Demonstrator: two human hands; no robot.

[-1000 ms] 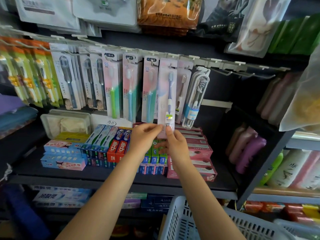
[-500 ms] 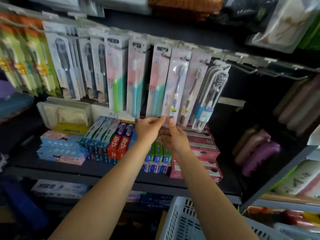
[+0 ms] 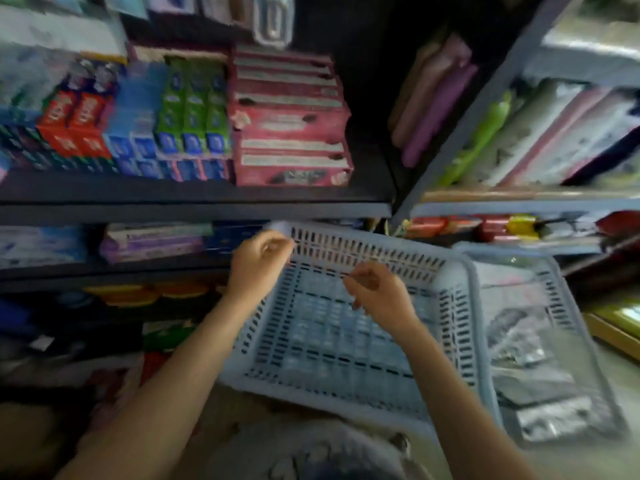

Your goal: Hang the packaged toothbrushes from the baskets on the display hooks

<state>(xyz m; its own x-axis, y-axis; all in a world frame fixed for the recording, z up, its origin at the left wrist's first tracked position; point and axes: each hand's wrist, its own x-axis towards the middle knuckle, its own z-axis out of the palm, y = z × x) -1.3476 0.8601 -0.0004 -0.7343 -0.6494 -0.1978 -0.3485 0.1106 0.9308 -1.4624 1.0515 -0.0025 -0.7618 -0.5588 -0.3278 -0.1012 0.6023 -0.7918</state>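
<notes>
The frame is blurred, and no brand or label can be read on any box. Both hands hang over the pale blue basket point(image 3: 346, 358) with fingers loosely curled and nothing in them. The left hand point(image 3: 258, 265) is at the basket's far left rim; the right hand point(image 3: 379, 299) is over its middle. The slotted floor of this basket shows bare. A second basket point(image 3: 554, 375) sits just beside it on the right and holds flat clear packs point(image 3: 530, 344) with dark contents; whether these are toothbrushes cannot be told. Above, a dark shelf point(image 3: 194, 209) carries rows of toothpaste boxes: red ones point(image 3: 74, 123), green ones point(image 3: 192, 105), and a stack of pink-red boxes point(image 3: 291, 119). The display hooks are out of view. To the right, another shelf holds upright soft packs point(image 3: 540, 133).
</notes>
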